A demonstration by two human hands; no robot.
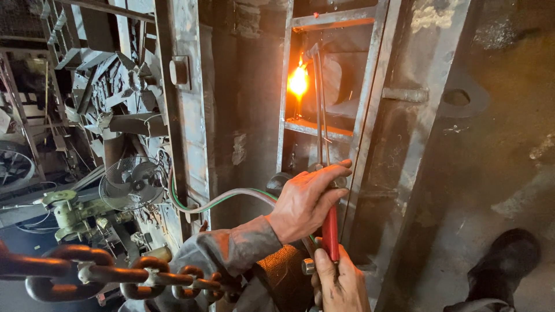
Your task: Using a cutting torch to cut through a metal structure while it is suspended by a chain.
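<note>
Gripping the cutting torch (321, 115), the left hand (306, 199) wrapped its fingers around the valve body, while the right hand (338, 283), just below it, clasped the red handle (330, 231). The torch tubes ran up from both hands to a bright orange flame (298, 81) against the steel frame (364, 115). Hoses (225, 199) trailed left of the left hand; a heavy chain (115, 271) hung lower left.

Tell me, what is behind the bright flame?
Behind the flame stands a dark metal plate inside the steel frame. The glare hides the spot right behind it.
</note>
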